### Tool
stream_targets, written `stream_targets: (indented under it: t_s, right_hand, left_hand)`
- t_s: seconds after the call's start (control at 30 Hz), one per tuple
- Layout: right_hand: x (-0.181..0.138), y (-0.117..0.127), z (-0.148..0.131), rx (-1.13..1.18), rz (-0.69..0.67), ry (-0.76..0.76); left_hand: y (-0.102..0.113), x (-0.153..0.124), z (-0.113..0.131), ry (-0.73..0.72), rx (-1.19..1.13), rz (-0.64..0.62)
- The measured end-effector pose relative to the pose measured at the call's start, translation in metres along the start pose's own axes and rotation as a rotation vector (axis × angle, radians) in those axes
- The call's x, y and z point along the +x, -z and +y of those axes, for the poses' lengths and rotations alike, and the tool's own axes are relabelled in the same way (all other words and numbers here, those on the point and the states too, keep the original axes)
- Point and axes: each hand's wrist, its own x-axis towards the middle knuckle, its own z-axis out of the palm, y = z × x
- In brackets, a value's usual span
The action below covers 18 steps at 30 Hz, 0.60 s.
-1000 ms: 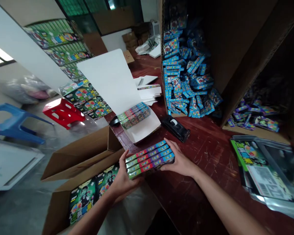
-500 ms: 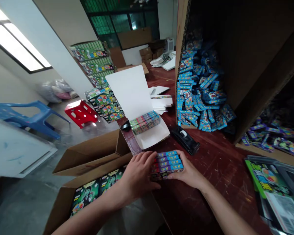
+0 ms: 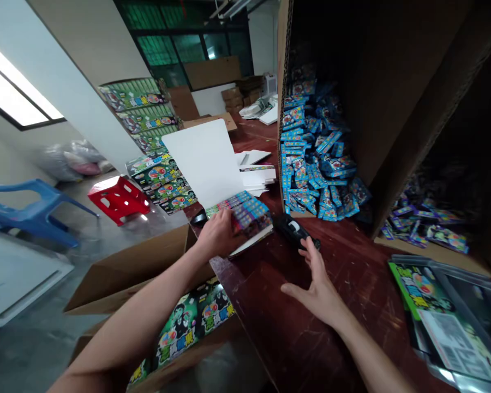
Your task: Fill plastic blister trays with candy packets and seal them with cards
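Observation:
My left hand grips a bundle of small colourful packs and sets it into the open white box, beside the packs that lie in it. The box's lid stands upright behind. My right hand hovers open over the dark red table, fingers spread, holding nothing, just in front of a black tape dispenser.
A big cardboard carton on its side holds a heap of blue packs; a second one at the right holds purple packs. A brown carton with green boxes stands below the table's edge. Red stool, blue chair at left.
The bundle left both hands' grip near the table edge; my left hand carried it forward into the white box. My right hand let go and opened.

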Motion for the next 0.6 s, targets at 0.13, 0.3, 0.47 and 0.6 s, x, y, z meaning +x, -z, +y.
stream_targets:
  t_s: [0.13, 0.3, 0.47, 0.6]
  right_hand:
    - [-0.013, 0.013, -0.012, -0.016, 0.041, 0.017]
    - [-0.046, 0.038, -0.012, -0.090, 0.117, -0.053]
    - [-0.081, 0.073, -0.009, -0.298, 0.248, -0.096]
    - [-0.105, 0.118, 0.000, -0.712, 0.458, -0.240]
  left_hand:
    - [-0.008, 0.052, -0.018, 0.048, 0.096, -0.054]
    - [-0.014, 0.075, -0.025, 0.013, 0.170, -0.087]
    - [-0.012, 0.097, -0.029, -0.039, 0.187, -0.152]
    - [-0.038, 0.106, -0.034, -0.006, 0.265, -0.055]
